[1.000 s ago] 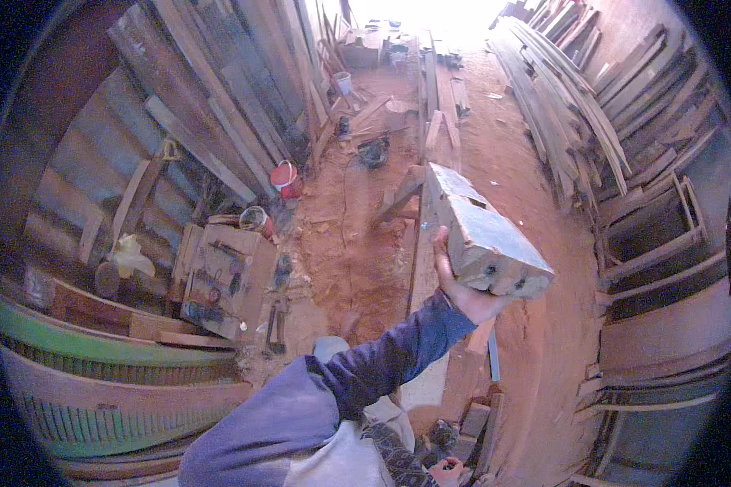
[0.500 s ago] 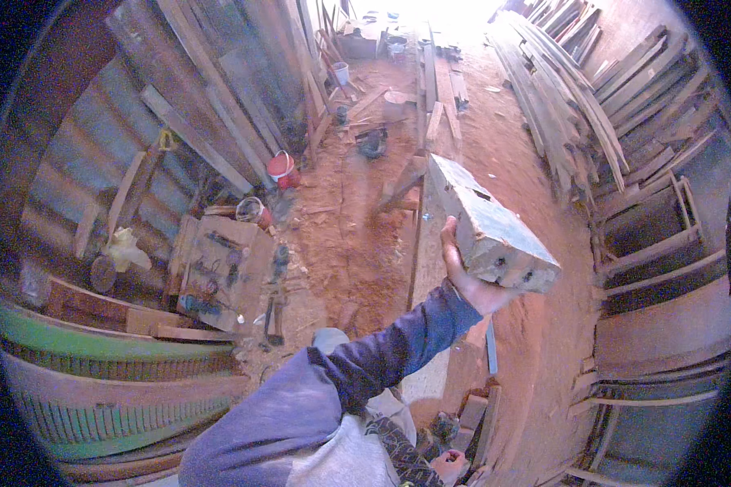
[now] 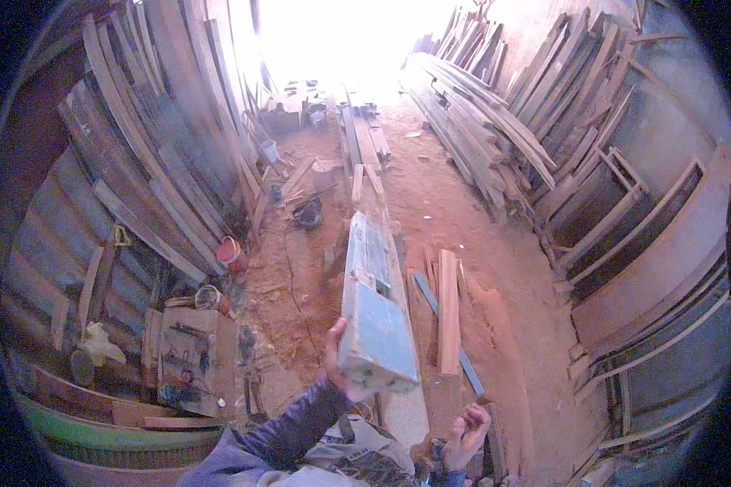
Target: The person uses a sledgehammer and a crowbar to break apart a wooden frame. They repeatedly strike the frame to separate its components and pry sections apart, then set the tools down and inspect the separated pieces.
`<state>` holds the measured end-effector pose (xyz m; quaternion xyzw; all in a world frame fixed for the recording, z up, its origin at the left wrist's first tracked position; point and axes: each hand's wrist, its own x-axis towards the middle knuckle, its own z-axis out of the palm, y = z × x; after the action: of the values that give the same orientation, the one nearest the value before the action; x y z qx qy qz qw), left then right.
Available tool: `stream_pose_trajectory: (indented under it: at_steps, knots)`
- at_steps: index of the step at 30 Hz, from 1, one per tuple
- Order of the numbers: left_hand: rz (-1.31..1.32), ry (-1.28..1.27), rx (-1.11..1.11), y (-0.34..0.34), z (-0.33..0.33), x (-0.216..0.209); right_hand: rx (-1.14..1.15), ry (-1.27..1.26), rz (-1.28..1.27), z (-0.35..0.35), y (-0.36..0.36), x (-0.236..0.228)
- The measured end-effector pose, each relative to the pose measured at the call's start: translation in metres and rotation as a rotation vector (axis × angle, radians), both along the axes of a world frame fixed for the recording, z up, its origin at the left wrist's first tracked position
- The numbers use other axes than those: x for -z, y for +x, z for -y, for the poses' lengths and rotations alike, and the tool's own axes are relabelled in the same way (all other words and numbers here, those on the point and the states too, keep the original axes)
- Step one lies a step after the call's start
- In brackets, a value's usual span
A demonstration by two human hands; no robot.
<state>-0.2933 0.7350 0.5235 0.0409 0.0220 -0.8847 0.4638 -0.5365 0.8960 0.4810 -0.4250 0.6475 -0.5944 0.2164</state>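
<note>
My left hand (image 3: 337, 361) grips the near end of a long, thick slotted wooden block (image 3: 379, 329), fingers wrapped along its left side and underneath. Its upper face looks pale blue, and a dark notch cuts into it about midway. The near end face shows small dark spots. The block is raised in front of me, its far end pointing away, over a long plank (image 3: 406, 414). To the right and lower down, my right hand (image 3: 468, 430) is lifted with its fingers loosely curled and apart; nothing shows in it.
Reddish timber (image 3: 447, 312) and a thin blue strip (image 3: 427, 294) lie right of the plank. At left, tools rest on a wooden board (image 3: 199, 341) near a red bucket (image 3: 231, 253). Stacked planks (image 3: 471, 122) and leaning frames (image 3: 658, 219) line the right side.
The view has swung right and up. The block now points more straight ahead, with its blue face turned toward me. My right hand has risen from the lower edge.
</note>
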Motion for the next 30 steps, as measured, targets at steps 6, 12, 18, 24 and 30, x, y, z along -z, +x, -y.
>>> stream_pose_trajectory:
  at_steps: [6,12,18,24,30]
  knots:
    - [0.389,0.14,-0.004,-0.024,-0.022,-0.026,-0.59,-0.241,-0.612,0.071,0.055,-0.07]
    - [0.357,-0.02,0.139,-0.013,-0.024,-0.018,-0.617,-0.168,-0.499,0.092,0.081,-0.048]
    - [0.787,-0.386,0.032,0.016,-0.048,-0.002,-0.554,-0.002,-0.197,0.085,0.101,-0.042]
    - [0.965,-0.687,0.071,0.035,-0.054,0.001,-0.481,-0.123,-0.183,0.095,0.114,-0.048]
    - [0.999,-0.701,-0.051,0.026,-0.051,0.008,-0.484,-0.113,-0.225,0.104,0.113,-0.045]
